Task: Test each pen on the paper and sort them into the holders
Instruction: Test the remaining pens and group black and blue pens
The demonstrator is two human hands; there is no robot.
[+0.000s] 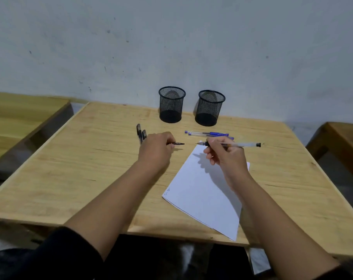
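My right hand (pixel 224 153) pinches an uncapped clear pen with a black end (pixel 246 144), held level above the top corner of the white paper (pixel 203 190), tip pointing left. My left hand (pixel 156 149) grips a black pen cap (pixel 177 143) that points right toward the pen's tip, a small gap between them. Two black mesh holders stand by the wall, the left holder (pixel 171 105) and the right holder (pixel 210 108). Both look empty. Two blue pens (pixel 208 134) lie just behind my right hand. Two black pens (pixel 141 134) lie beyond my left hand.
The wooden table (pixel 70 168) ends against a grey wall. Its front edge is close to my body. Another wooden table (pixel 14 118) stands to the left across a gap, and a wooden piece of furniture (pixel 345 138) to the right.
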